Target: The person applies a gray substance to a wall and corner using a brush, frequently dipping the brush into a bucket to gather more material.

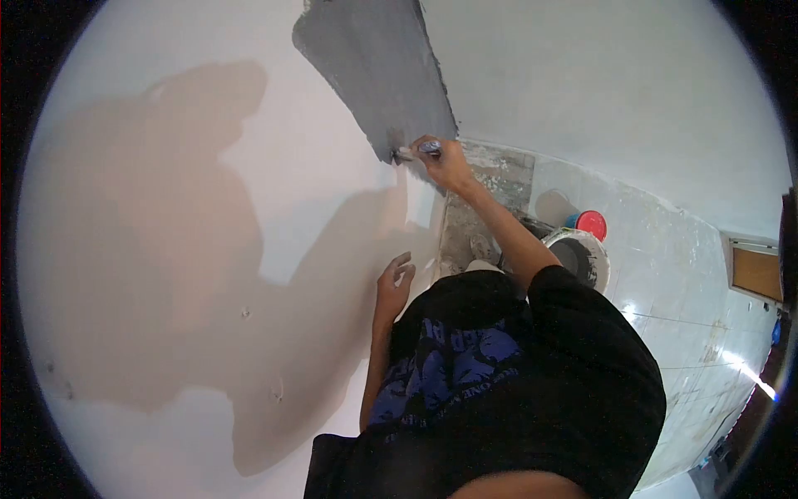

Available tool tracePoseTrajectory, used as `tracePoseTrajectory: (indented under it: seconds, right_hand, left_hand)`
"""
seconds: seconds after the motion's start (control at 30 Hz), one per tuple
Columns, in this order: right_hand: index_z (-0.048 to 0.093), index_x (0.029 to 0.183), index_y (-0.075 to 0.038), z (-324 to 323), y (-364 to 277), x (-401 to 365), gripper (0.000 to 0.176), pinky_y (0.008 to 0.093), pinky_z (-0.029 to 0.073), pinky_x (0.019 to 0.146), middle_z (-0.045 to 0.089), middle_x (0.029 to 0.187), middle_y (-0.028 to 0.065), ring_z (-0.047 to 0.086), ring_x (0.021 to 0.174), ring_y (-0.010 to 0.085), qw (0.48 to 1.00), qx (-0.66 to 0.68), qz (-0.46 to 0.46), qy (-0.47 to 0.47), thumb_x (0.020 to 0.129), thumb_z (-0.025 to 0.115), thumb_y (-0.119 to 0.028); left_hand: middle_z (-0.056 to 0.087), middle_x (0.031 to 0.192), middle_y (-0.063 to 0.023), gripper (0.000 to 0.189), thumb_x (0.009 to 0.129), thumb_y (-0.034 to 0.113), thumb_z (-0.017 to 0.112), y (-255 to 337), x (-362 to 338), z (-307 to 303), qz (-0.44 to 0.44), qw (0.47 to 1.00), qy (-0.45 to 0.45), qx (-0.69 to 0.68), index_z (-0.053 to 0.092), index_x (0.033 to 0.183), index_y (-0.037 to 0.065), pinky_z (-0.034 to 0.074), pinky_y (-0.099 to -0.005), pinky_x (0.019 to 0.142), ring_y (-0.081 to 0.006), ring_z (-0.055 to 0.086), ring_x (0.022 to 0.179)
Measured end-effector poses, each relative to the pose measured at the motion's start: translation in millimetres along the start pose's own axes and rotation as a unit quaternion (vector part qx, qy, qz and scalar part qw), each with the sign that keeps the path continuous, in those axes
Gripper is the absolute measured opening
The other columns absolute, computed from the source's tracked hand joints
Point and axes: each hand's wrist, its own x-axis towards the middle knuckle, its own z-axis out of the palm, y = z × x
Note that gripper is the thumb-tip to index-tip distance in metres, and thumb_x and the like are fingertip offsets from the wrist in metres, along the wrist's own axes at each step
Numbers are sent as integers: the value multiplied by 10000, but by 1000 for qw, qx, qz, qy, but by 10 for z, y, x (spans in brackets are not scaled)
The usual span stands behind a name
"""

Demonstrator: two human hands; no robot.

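My right hand point(447, 165) grips a paintbrush point(429, 148) by its handle. The bristles meet the white wall point(324, 100) at the lower edge of a dark grey coated patch point(374, 58), close to the corner. Lower down, my left hand point(395, 284) is beside the wall, its fingers slightly bent and apart, with nothing in it. Grey smears mark its fingers. A white bucket point(605, 264) of grey coating stands on the floor past my right forearm.
A container with a red lid point(592, 224) sits by the bucket. Tiled floor point(665, 333) stretches off to the right, stained in places. Under the corner is a rough, splattered floor strip point(499, 170). Along the far right lies a brown panel point(756, 274).
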Motion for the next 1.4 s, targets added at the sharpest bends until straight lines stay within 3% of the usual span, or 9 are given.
tracePoseTrajectory:
  seconds: [0.17, 0.47, 0.57, 0.67, 0.77, 0.97, 1.07, 1.17, 1.4]
  right_hand:
    - [680, 943, -43, -160, -141, -37, 91, 336, 495, 604, 686, 764, 176, 641, 615, 219, 992, 116, -10, 46, 855, 660, -58]
    - [682, 945, -8, -78, -194, -40, 92, 244, 458, 573, 729, 941, 85, 551, 645, 65, 1000, 5, 20, -7, 872, 626, -13]
    - [693, 942, -21, -75, 23, -99, 90, 253, 453, 552, 723, 829, 80, 535, 594, 72, 995, 91, -16, 45, 867, 649, -42]
    - [698, 954, -31, 9, 345, -148, 101, 254, 443, 539, 722, 817, 68, 523, 585, 70, 998, 1, -55, 36, 866, 663, -66]
    - [688, 956, -34, 60, 207, -157, 125, 316, 505, 578, 689, 784, 169, 654, 621, 239, 1000, -13, 5, 1, 838, 661, -66]
    - [696, 958, -50, -39, -144, -178, 123, 332, 519, 598, 696, 792, 175, 667, 634, 266, 993, 101, -38, 44, 841, 672, -78]
    - [695, 961, -43, -42, -21, -217, 123, 326, 520, 595, 702, 819, 172, 662, 623, 253, 999, 34, -30, 21, 845, 674, -79]
    - [701, 939, -26, 140, 199, -193, 94, 278, 453, 536, 727, 845, 84, 536, 570, 100, 998, -64, -11, -5, 862, 651, -46]
    - [687, 960, -33, 4, -53, -258, 133, 294, 487, 571, 681, 765, 161, 615, 582, 223, 993, 84, -56, 64, 831, 658, -42]
  left_hand:
    - [606, 1257, -156, 406, 950, 262, 570, 59, -19, -48, -3, 1000, 1, 18, 556, 1284, 32, 433, -430, 990, -288, 609, 1108]
    - [599, 1268, -157, 405, 951, 262, 565, 34, 9, -44, 6, 1000, -8, 1, 553, 1285, 34, 427, -433, 998, -285, 588, 1142]
    - [600, 1265, -156, 403, 950, 260, 569, -7, 38, -49, 9, 1000, -8, -5, 554, 1285, 36, 424, -435, 1000, -286, 587, 1144]
    - [603, 1259, -154, 408, 949, 264, 574, -9, 47, -42, 1, 1000, -8, 0, 552, 1288, 38, 424, -439, 1001, -283, 588, 1142]
    - [606, 1255, -152, 408, 949, 263, 576, 81, 27, -31, 3, 1000, -9, 7, 551, 1290, 40, 429, -442, 994, -280, 595, 1132]
    - [574, 1294, -157, 396, 965, 223, 549, 112, 42, -71, -10, 999, -30, 14, 529, 1305, 20, 420, -416, 1020, -300, 547, 1187]
    - [614, 1247, -140, 402, 948, 255, 577, 6, 42, -52, 8, 1000, -4, 7, 552, 1286, 39, 443, -436, 977, -276, 610, 1108]
    - [614, 1247, -142, 398, 950, 251, 574, 73, 32, -43, 8, 1000, -4, 23, 552, 1286, 39, 442, -434, 973, -273, 612, 1105]
    - [611, 1250, -148, 398, 948, 247, 573, 70, 13, -28, 9, 1000, -7, 7, 551, 1288, 40, 439, -432, 974, -273, 610, 1109]
